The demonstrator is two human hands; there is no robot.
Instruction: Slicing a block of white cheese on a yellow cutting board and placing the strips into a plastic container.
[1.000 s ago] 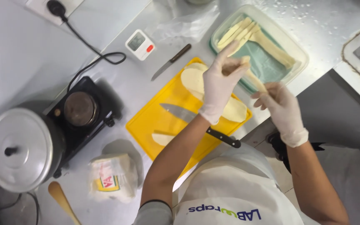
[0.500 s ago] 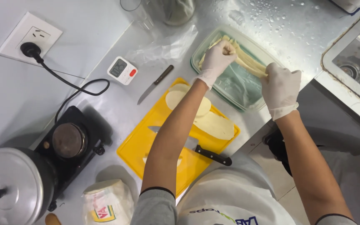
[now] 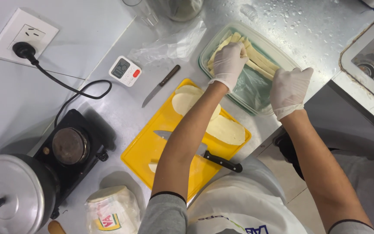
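Reaching into the clear plastic container (image 3: 256,93) at the far right of the steel counter (image 3: 308,26), both gloved hands were busy with the pale strips (image 3: 256,58) laid along its far side. In the head view, the only one given, the left hand (image 3: 229,64) was curled over the left end of the strips, its fingers closed around a few of them. The right hand (image 3: 290,89) rested at their right end, fingers bent down onto the strips at the container's rim; whether it truly gripped one could not be told.

Just left of the container lay the yellow cutting board (image 3: 152,151), with pale flat slices (image 3: 226,130) on its far half, partly hidden by the left forearm. A black-handled knife (image 3: 215,158) lay across the board's near side. A smaller knife (image 3: 161,85) lay on the counter beyond the board, beside a small white timer (image 3: 125,71) and a crumpled clear bag (image 3: 169,45).

Farther left stood a black hot plate (image 3: 70,147), its cord running to a wall socket (image 3: 22,34). A lidded metal pot (image 3: 7,197) sat at the near left corner, and a wrapped pale block (image 3: 111,210) lay just right of it. A sink (image 3: 373,60) showed at the far right.
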